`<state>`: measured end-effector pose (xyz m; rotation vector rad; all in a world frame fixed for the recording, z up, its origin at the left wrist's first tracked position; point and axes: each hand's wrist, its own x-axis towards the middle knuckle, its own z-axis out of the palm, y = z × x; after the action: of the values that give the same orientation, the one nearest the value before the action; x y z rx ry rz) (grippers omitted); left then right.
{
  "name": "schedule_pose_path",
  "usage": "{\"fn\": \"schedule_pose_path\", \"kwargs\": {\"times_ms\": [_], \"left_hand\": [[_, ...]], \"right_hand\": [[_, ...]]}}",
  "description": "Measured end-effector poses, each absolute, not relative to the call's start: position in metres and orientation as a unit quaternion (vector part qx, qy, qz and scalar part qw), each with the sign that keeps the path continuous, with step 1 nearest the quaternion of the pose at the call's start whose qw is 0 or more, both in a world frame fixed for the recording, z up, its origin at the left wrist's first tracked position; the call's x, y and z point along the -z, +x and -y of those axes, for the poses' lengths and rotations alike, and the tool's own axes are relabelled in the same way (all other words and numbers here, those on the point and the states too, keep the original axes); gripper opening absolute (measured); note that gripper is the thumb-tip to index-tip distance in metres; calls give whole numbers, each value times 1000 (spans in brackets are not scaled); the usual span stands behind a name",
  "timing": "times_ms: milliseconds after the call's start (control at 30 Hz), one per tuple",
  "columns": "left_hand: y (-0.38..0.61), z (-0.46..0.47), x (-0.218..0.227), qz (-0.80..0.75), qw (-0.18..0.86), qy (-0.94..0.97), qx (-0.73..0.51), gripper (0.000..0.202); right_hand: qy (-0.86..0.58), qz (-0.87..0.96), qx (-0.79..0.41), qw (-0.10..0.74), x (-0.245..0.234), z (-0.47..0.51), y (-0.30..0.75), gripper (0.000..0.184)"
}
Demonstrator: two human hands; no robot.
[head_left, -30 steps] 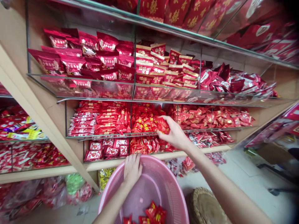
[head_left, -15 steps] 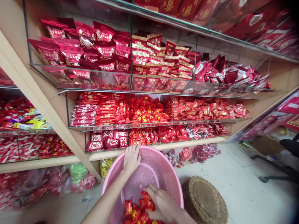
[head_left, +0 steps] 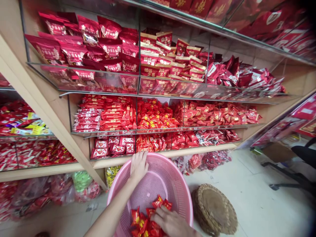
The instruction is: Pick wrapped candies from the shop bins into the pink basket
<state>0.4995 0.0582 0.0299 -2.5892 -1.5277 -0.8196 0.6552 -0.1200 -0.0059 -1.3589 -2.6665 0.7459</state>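
Observation:
A pink plastic mesh basket is in front of me, below the shelves. My left hand grips its far rim, fingers over the edge. Red-wrapped candies with yellow print lie heaped in the near part of the basket. On this heap rests my right hand, its fingers spread a little and bent down among the candies. The thumb and palm are hidden. A few candies lie just beyond its fingertips.
Glass-fronted shelves full of red-wrapped sweets rise ahead. A round woven stool stands right of the basket. Bagged goods lie under the shelves at left. A wheeled chair base is at far right.
My right hand has drawn back toward me and lower over the heap, uncovering candies beyond its fingertips. My left hand keeps its place on the rim. The view has shifted slightly.

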Motion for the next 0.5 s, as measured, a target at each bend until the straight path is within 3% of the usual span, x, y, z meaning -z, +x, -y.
{"fn": "schedule_pose_path", "kwargs": {"times_ms": [267,500], "left_hand": [[500,-58,-29,490,10,-830,265,50],[500,-58,-31,489,15,-832,263,47]], "right_hand": [[-464,807,-354,90,-16,117,665,49],[-528,698,-422,236,-37,79,671,31]]}}
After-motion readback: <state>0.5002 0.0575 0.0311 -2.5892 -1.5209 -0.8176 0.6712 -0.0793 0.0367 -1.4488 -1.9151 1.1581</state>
